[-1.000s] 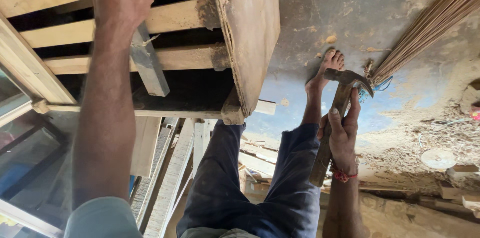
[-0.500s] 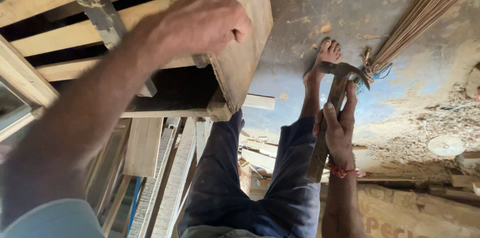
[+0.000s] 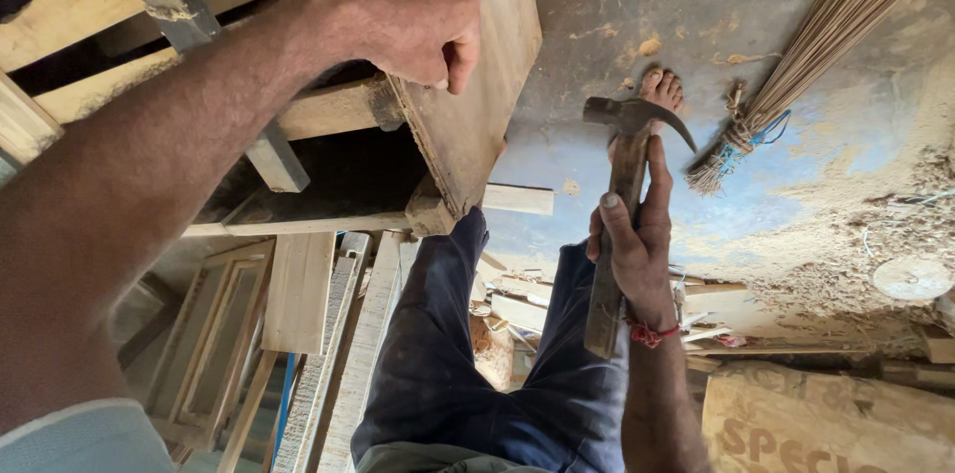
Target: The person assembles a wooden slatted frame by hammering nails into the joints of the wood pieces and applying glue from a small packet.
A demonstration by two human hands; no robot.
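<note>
The left hand (image 3: 413,20) rests as a loose fist, fingers curled together, on the top edge of a wooden crate (image 3: 468,105), at about ten o'clock in the view. Whether it clamps the board or only presses on it cannot be told. The crate is a frame of pale slats (image 3: 318,110) with one solid side panel; its inside is dark, and nothing can be made out in it. A grey bar (image 3: 169,5) crosses the slats at eleven o'clock.

The right hand (image 3: 637,244), at four o'clock from the crate, is closed around the wooden handle of a claw hammer (image 3: 622,185). The hammer stands upright, head at the top, claw pointing to three o'clock, well apart from the crate.

The person's legs in dark trousers (image 3: 448,364) stretch toward twelve o'clock, and a bare foot (image 3: 662,90) shows just behind the hammer head. A broom (image 3: 816,45) lies on the floor at two o'clock. Loose boards (image 3: 298,294) lie at seven o'clock, sawdust (image 3: 826,264) at four.
</note>
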